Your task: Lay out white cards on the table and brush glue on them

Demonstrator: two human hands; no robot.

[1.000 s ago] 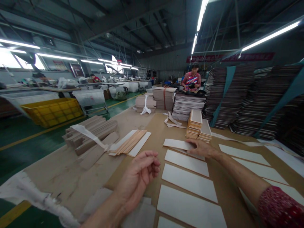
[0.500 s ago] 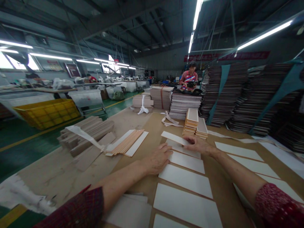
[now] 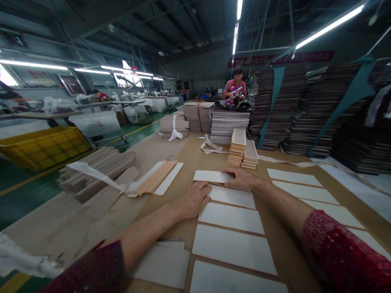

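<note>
A row of white rectangular panels with orange-brown edges lies on the table before me. My right hand (image 3: 242,179) holds the right end of the farthest white panel (image 3: 207,176), thumb and fingers closed on it. This panel is low, over the far end of the row. My left hand (image 3: 194,199) rests palm down at the left ends of the panels, fingers stretched out, touching the second panel (image 3: 233,196) near its left edge. Nearer to me lie more white panels, the third (image 3: 230,217) among them. Fingertips of my left hand are partly hidden.
Strips stacked on edge (image 3: 157,178) sit left of the row, beside grey-brown boards (image 3: 94,171). A stack of narrow panels (image 3: 238,148) stands beyond. A second row of panels (image 3: 295,178) lies right. Tall dark stacks (image 3: 277,114) and a co-worker (image 3: 234,89) are behind.
The farthest panel, tilted and raised before, now lies lower and straighter along the row, with my right hand still on it. My left hand stays beside the row. The view has shifted slightly.
</note>
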